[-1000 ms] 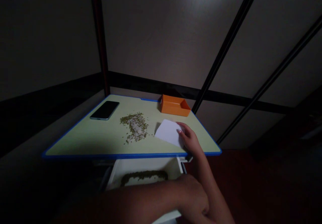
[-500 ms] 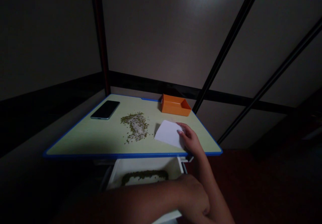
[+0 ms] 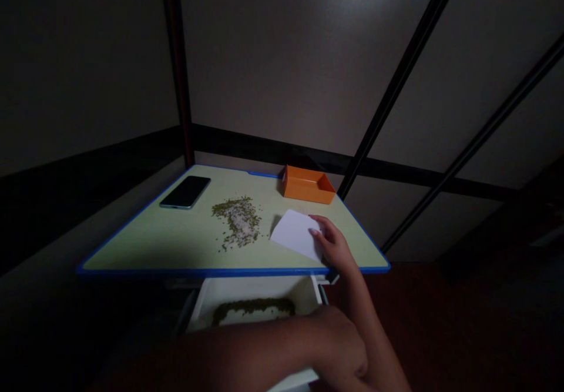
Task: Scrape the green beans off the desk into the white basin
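My right hand pinches the right edge of a white card, thumb on top. The card is tilted above the pale green tabletop, its left edge near the surface. To its left lies a scattered patch of small green beans or seeds mixed with whitish grains. Across the bottom of the view runs a bare limb, apparently my left arm, bent at a rounded end that may be my left hand; no fingers show there. Below the tabletop, an open white drawer holds more green seeds, partly hidden by this limb.
An orange open box stands at the table's back right corner. A dark-screened phone lies at the back left. Blue edging runs round the tabletop. Panelled walls rise behind and to the left.
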A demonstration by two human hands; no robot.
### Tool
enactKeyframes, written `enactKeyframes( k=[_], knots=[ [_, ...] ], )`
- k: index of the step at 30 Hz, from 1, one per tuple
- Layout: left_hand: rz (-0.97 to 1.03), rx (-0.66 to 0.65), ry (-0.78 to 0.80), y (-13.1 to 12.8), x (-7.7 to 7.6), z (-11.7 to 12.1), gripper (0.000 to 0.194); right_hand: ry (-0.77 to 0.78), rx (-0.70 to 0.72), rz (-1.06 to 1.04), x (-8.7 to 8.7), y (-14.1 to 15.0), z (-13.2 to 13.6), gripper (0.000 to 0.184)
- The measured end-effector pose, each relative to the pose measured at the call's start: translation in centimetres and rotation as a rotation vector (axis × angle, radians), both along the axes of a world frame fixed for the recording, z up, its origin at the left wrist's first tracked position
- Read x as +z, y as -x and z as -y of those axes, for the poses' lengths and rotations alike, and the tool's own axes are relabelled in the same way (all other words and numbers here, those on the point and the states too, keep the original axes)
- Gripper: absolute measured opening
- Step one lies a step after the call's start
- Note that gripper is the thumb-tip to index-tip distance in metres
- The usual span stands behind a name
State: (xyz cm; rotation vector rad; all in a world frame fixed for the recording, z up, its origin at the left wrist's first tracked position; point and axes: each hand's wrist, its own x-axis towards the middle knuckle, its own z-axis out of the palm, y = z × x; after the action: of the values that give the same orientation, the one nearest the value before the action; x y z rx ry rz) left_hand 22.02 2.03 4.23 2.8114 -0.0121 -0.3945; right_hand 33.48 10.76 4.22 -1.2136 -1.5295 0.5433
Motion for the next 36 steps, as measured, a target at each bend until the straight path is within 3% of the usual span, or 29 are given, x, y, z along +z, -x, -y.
enactKeyframes(
  k=[6, 12, 19, 25, 31, 36],
  knots=[
    [-0.046, -0.006, 0.01, -0.1, 0.6, -0.1, 0.051, -0.002, 0.041, -0.005, 0.0, 0.0, -0.1, 0.036],
    [-0.02, 0.014, 0.028, -0.3, 0.1, -0.2, 0.049, 0.053, 0.061, -0.052, 0.3, 0.6, 0.1, 0.039],
    [-0.054, 0.007, 0.025, -0.1, 0.6, -0.1, 0.052, 0.055, -0.002, -0.048, 0.4, 0.5, 0.2, 0.039],
    [0.02, 0.02, 0.041, 0.1, 0.2, 0.0, 0.051, 0.021, -0.103, -0.207, 0.6, 0.5, 0.5, 0.039],
    [0.007, 0.014, 0.048, -0.5, -0.7, -0.2, 0.051, -0.033, -0.176, -0.175, 0.6, 0.4, 0.4, 0.041],
    [0.007, 0.021, 0.054, -0.4, -0.5, -0.2, 0.05, -0.022, -0.198, -0.158, 0.4, 0.2, 0.5, 0.044]
  ],
)
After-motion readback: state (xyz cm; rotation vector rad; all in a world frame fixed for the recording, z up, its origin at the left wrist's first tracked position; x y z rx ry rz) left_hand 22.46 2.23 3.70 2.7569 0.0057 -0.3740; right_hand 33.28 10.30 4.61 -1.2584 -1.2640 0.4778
